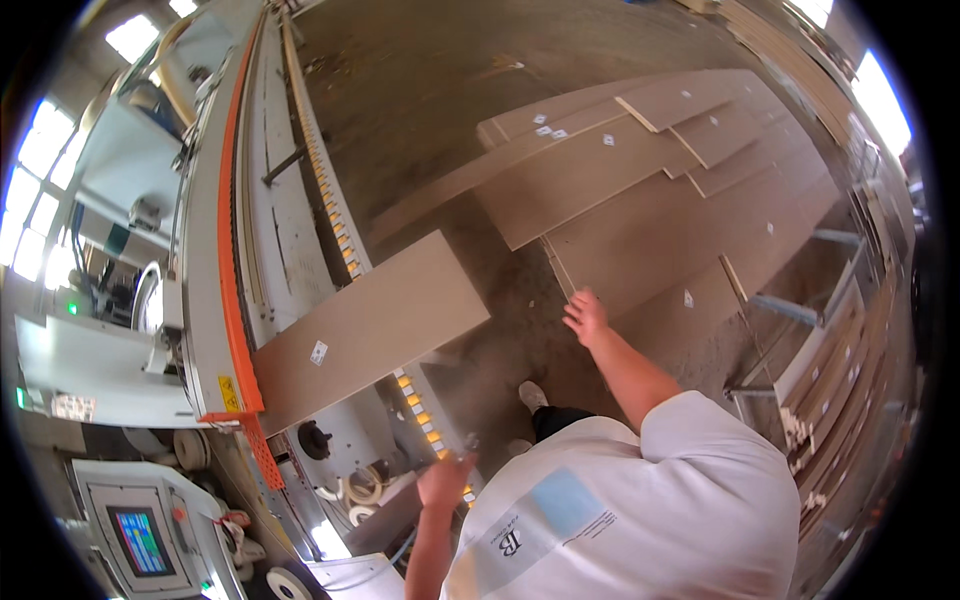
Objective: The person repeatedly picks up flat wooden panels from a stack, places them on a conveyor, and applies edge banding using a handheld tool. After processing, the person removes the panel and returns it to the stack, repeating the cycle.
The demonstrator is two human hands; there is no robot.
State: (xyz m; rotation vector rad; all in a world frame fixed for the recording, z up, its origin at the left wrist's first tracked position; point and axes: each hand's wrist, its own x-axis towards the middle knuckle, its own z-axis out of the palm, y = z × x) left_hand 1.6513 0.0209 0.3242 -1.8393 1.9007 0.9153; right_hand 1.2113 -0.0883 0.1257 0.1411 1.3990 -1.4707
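My right hand (588, 316) is held out over the floor, fingers apart, with nothing in it. Its fingertips are close to the edge of a large brown board (640, 240) in the stacks. Lower left, my left hand (446, 482) hangs beside the yellow-and-white roller strip (420, 412); its fingers look curled, but blur hides whether they hold anything. A brown rectangular panel (385, 320) with a small white label lies across the machine's infeed, apart from both hands. One end rests by the orange guard rail (234, 290); the other juts out past the rollers.
A control console (140, 530) with a lit screen stands at the lower left. Stacked labelled boards spread across the right side, beside a grey metal frame (790, 308) and a rack of board strips (835, 400). My shoe (532, 396) is on the floor between machine and stacks.
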